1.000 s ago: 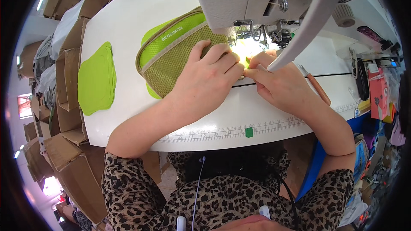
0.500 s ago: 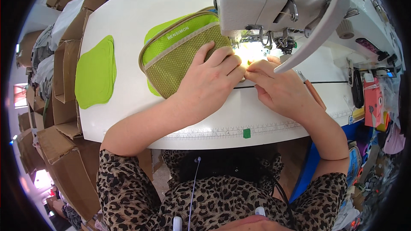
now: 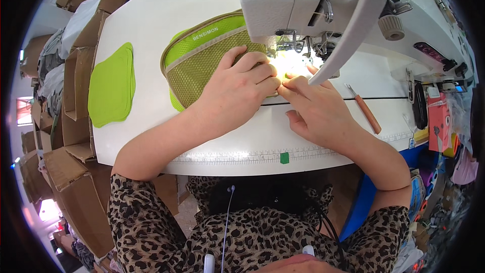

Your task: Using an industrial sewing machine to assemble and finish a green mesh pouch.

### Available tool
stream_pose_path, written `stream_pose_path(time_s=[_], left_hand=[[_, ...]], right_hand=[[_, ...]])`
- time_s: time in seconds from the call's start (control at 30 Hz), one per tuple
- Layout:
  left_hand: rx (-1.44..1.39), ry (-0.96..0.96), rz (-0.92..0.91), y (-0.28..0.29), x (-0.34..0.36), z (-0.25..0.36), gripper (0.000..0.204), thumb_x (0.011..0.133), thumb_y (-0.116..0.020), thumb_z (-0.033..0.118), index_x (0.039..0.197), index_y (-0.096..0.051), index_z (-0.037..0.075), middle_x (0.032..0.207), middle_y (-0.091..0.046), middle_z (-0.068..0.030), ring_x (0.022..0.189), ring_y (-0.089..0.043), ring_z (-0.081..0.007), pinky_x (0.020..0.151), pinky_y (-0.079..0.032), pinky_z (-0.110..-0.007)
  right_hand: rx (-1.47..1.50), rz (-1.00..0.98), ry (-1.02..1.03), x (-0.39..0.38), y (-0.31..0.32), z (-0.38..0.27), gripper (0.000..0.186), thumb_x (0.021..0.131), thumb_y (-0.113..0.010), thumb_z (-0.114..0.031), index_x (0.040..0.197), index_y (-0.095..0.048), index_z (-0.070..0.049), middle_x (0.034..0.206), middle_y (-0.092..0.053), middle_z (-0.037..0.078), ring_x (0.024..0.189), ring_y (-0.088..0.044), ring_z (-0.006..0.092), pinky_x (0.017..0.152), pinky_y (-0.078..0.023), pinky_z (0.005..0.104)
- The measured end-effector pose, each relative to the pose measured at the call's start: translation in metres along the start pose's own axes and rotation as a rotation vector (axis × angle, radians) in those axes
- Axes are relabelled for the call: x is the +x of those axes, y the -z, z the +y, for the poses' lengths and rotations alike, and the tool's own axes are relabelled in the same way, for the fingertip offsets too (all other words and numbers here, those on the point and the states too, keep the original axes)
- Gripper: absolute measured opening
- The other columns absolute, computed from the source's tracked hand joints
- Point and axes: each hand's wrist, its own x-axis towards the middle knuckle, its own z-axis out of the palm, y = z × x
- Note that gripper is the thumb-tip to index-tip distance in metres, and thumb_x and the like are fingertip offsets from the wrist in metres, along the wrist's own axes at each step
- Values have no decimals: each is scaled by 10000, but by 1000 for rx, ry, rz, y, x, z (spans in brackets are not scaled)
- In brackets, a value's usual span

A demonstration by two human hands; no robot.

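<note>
A lime-green pouch with an olive mesh front and beige piping lies on the white table, its right end under the head of a sewing machine. My left hand rests over the pouch's right part, fingers bent and closed on its edge by the lit needle area. Close beside it, my right hand pinches at the same edge with thumb and finger, where a small yellow-green bit shows. Glare and my fingers hide the needle and exact grip. Another lime-green piece shows from beneath the pouch.
Stacked lime-green cut pieces lie at the table's left. A tool with a brown handle lies right of my right hand. A ruler strip runs along the front edge. Cardboard boxes stand left; a red box is at right.
The view has shifted slightly, so machine, pouch and hands appear further left. My right hand has moved away from the brown-handled tool, which shows fully now. Both hands stay at the pouch's edge.
</note>
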Motion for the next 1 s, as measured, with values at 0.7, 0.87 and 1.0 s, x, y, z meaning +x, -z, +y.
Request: stream_pose_path(time_s=[0.7, 0.87, 1.0], left_hand=[[-28, 18, -18, -3, 0, 4, 188, 829, -598, 137, 1001, -660, 92, 1096, -624, -33, 1196, -525, -229, 1102, -370, -484], [32, 59, -8, -9, -1, 12, 206, 821, -595, 133, 1013, -653, 87, 1095, -623, -50, 1202, -525, -246, 1109, -361, -507], [4, 74, 19, -10, -3, 11, 220, 815, -596, 129, 1022, -651, 81, 1093, -625, -65, 1203, -527, -251, 1111, -359, -512]], right_hand=[[35, 3, -18, -1, 2, 3, 452, 728, -706, -78, 1173, -636, -44, 1174, -547, 59, 1028, -616, 223, 1151, -322, 595], [-55, 60, 12, -1, 3, 2, 351, 777, -689, -122, 1119, -649, -52, 1084, -558, 60, 997, -615, 170, 1110, -346, 530], [-58, 67, 0, -1, -2, -1, 400, 751, -690, -87, 1147, -642, -57, 1126, -558, 49, 963, -628, 199, 1089, -353, 545]])
